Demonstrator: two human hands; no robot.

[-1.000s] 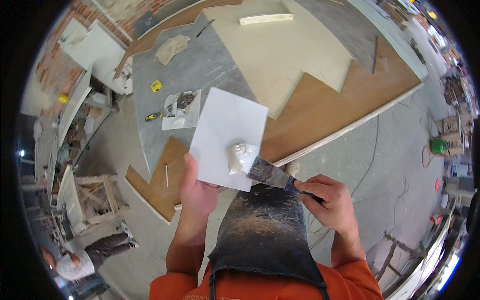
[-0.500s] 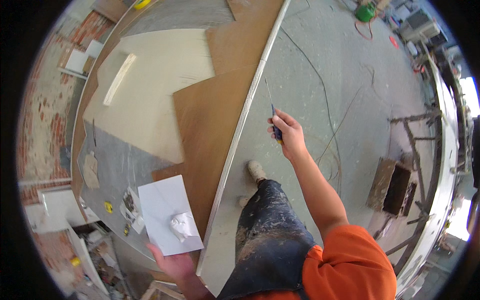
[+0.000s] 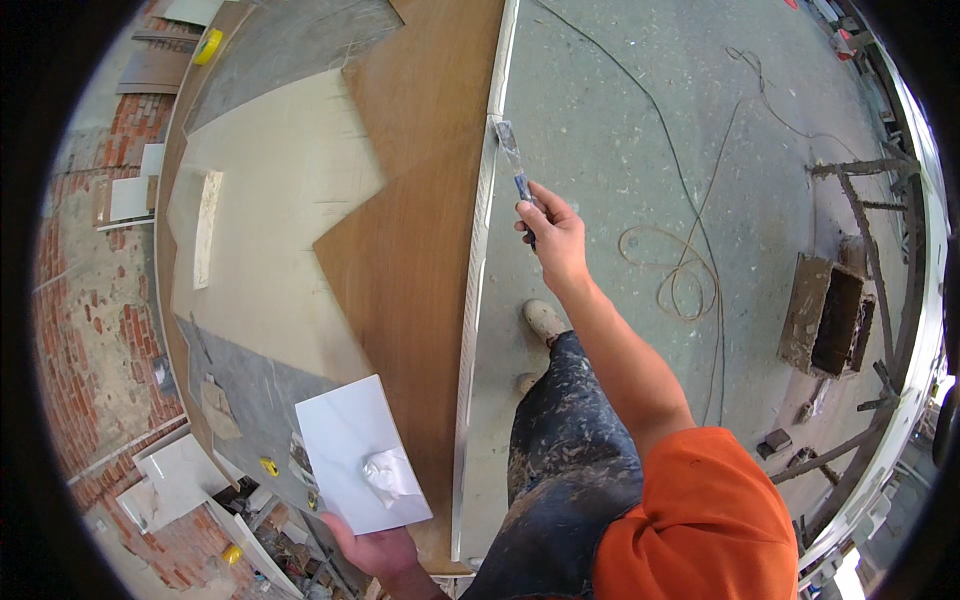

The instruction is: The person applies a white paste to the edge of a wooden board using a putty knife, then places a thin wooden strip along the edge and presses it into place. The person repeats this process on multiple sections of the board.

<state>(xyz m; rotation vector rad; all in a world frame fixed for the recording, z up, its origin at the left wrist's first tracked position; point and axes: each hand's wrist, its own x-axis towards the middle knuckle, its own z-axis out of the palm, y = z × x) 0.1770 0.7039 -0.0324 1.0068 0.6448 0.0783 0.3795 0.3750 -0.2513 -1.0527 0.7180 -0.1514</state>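
A putty knife (image 3: 521, 184) sits in my right grip (image 3: 556, 240), fingers closed round its dark handle, its metal blade pointing ahead and slightly left. The blade's end is at the pale edge (image 3: 474, 300) of a broad desk (image 3: 425, 270); I cannot tell whether it touches or stops just beside it. Behind and to the left of that grip, a mound of white paste (image 3: 388, 476) lies on a white board (image 3: 340, 432). My left grip (image 3: 375, 550) has hold of the board's near end, thumb at the corner, the other fingers hidden beneath, so I cannot tell how tightly they close.

I judge the step in hand to be working paste along the edge, the board serving as palette. As I read it, the next move calls for a flat, steady blade against the edge and a level board, lest the mound slide.

Farther out, the desk shows brown, cream and grey zigzags. A pale bar (image 3: 208, 230) lies on it, well left of the right grip; a yellow tape measure (image 3: 269, 466) lies ahead and left of the left grip. Right of the right grip, a cable (image 3: 690, 262) loops across the floor (image 3: 610, 120).
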